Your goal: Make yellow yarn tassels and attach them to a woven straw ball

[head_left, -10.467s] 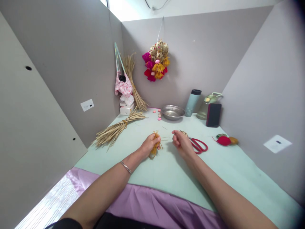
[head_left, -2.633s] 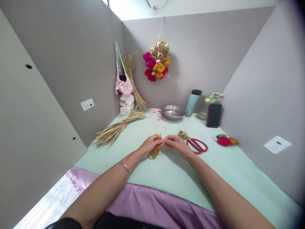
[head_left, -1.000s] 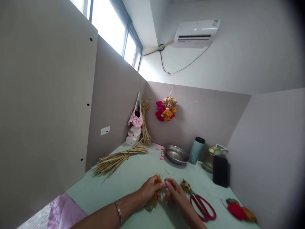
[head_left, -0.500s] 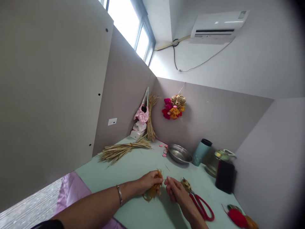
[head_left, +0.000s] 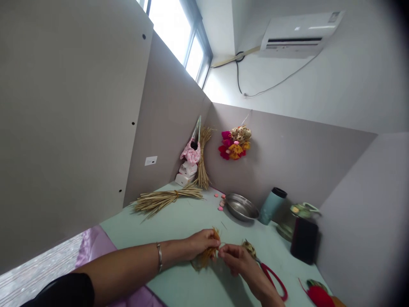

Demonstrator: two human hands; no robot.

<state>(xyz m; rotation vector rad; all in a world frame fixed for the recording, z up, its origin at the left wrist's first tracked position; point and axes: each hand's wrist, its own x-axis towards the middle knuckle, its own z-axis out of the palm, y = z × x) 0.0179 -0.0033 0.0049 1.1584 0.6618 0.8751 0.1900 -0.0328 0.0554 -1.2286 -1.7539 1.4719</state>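
Note:
My left hand (head_left: 203, 244) is closed around an orange-yellow tassel (head_left: 204, 259), whose loose fibres stick out above and below the fingers. Close beside it, my right hand (head_left: 238, 260) pinches a thin strand at the tassel's edge; the strand is hardly visible. Behind my right wrist lie red-handled scissors (head_left: 275, 278), partly covered by the hand. A small woven straw piece (head_left: 249, 248) rests by the scissors' blades. A fine needle-like line (head_left: 224, 225) lies on the table beyond my hands.
A tied straw bundle (head_left: 166, 199) lies at the back left. Behind are pink pieces (head_left: 220, 208), a metal bowl (head_left: 242, 207), a blue tumbler (head_left: 272, 206), a green glass pot (head_left: 287, 228) and a dark upright object (head_left: 304, 240). Red tassels (head_left: 319, 296) lie front right.
My right hand has come down slightly and nearer the tassel, its fingers now drawn in to a pinch. The left hand keeps its hold. The view has shifted a little.

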